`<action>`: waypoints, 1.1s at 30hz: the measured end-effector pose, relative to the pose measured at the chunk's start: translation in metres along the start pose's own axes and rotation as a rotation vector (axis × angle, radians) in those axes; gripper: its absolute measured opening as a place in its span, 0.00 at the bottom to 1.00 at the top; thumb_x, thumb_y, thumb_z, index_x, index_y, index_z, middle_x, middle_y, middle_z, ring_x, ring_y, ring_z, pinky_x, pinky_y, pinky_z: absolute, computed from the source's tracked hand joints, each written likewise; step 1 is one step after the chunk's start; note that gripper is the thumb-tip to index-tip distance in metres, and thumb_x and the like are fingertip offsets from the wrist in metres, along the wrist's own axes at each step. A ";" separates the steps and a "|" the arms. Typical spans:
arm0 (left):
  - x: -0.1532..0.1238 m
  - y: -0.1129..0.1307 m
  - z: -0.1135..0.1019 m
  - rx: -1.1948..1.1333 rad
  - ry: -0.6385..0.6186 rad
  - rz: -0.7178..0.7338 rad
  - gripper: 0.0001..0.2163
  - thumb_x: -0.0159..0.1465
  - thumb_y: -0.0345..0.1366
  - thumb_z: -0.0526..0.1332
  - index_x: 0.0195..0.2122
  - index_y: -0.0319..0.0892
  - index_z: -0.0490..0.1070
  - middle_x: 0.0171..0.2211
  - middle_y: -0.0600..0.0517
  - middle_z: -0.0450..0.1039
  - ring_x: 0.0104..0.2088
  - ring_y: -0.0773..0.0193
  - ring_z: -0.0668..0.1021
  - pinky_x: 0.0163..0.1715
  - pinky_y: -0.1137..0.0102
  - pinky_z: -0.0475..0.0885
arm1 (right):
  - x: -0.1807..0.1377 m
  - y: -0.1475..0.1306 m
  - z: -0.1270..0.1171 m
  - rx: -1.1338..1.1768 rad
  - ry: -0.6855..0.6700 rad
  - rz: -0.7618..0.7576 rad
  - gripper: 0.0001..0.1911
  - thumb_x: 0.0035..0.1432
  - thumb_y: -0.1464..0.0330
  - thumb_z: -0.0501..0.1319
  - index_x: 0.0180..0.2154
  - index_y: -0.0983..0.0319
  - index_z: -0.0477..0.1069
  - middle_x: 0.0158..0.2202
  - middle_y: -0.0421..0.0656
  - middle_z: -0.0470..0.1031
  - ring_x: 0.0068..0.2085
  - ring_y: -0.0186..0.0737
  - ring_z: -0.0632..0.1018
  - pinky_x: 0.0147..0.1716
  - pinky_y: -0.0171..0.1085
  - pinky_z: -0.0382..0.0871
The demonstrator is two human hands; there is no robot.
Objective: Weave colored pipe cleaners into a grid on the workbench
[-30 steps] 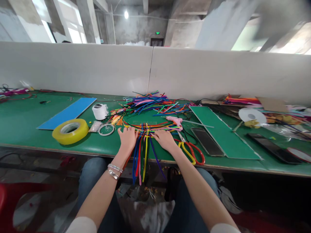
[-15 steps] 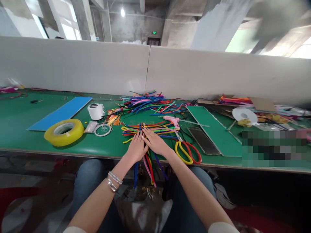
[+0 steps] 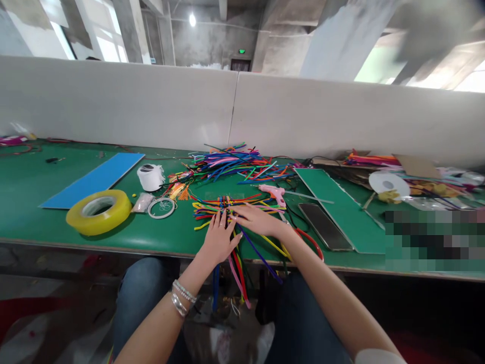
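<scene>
1 multicoloured weave (image 3: 225, 202) lies flat, frame centre, strips (image 3: 259, 254) dangling below. Left hand (image 3: 217, 240) spreads open on it; right hand (image 3: 261, 220) bent, pinching: cannot tell. 1 glue gun (image 3: 275, 191), 1 tape (image 3: 96, 225), 2 boards (image 3: 96, 179).

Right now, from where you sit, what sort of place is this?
Probably a craft workshop: the green worktable carries a pile of coloured strips, a pink glue gun and a large roll of tape.

Green table (image 3: 159, 235): woven strips (image 3: 224, 200), tape roll (image 3: 96, 226), blue board (image 3: 94, 181), probably phone (image 3: 326, 226).
</scene>
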State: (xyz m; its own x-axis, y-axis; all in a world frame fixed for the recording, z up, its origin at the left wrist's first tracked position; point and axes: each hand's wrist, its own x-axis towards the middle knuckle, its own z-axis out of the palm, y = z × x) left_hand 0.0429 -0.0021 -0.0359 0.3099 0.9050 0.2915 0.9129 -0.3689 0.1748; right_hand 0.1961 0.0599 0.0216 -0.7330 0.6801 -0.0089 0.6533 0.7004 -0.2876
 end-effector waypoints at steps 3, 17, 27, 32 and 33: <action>-0.001 -0.001 -0.001 -0.026 0.021 0.018 0.24 0.65 0.49 0.47 0.60 0.47 0.57 0.62 0.44 0.53 0.62 0.49 0.54 0.57 0.53 0.56 | 0.010 0.014 -0.035 -0.067 0.109 0.050 0.23 0.62 0.57 0.46 0.55 0.57 0.63 0.55 0.44 0.67 0.56 0.44 0.67 0.59 0.52 0.44; 0.003 0.009 0.006 -0.071 0.046 -0.070 0.23 0.63 0.44 0.51 0.60 0.50 0.57 0.61 0.46 0.55 0.62 0.47 0.55 0.56 0.50 0.58 | 0.090 0.132 -0.096 -0.397 0.161 0.689 0.16 0.57 0.65 0.53 0.45 0.57 0.72 0.46 0.45 0.75 0.46 0.45 0.74 0.42 0.41 0.63; 0.005 0.012 0.005 -0.121 0.015 -0.104 0.25 0.62 0.45 0.51 0.60 0.50 0.56 0.62 0.45 0.52 0.62 0.46 0.55 0.56 0.49 0.57 | 0.150 0.133 -0.051 -0.611 0.049 0.599 0.14 0.52 0.69 0.59 0.41 0.63 0.74 0.45 0.53 0.74 0.48 0.50 0.70 0.44 0.44 0.59; 0.006 0.012 0.005 -0.129 0.007 -0.116 0.25 0.62 0.46 0.51 0.61 0.50 0.56 0.62 0.46 0.54 0.61 0.46 0.57 0.56 0.49 0.58 | 0.157 0.129 -0.058 -0.587 0.074 0.590 0.12 0.55 0.71 0.55 0.40 0.64 0.73 0.40 0.52 0.76 0.44 0.45 0.73 0.42 0.41 0.59; 0.006 0.012 0.005 -0.131 0.006 -0.116 0.25 0.62 0.46 0.51 0.61 0.50 0.56 0.62 0.46 0.54 0.61 0.46 0.57 0.56 0.49 0.58 | 0.156 0.127 -0.062 -0.573 0.089 0.589 0.13 0.56 0.71 0.54 0.42 0.63 0.72 0.41 0.51 0.76 0.43 0.44 0.74 0.40 0.40 0.60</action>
State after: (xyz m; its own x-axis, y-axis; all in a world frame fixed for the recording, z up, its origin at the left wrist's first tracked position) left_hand 0.0572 0.0000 -0.0371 0.2025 0.9419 0.2682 0.9000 -0.2869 0.3282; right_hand 0.1764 0.2684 0.0429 -0.2388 0.9680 0.0770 0.9386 0.2097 0.2741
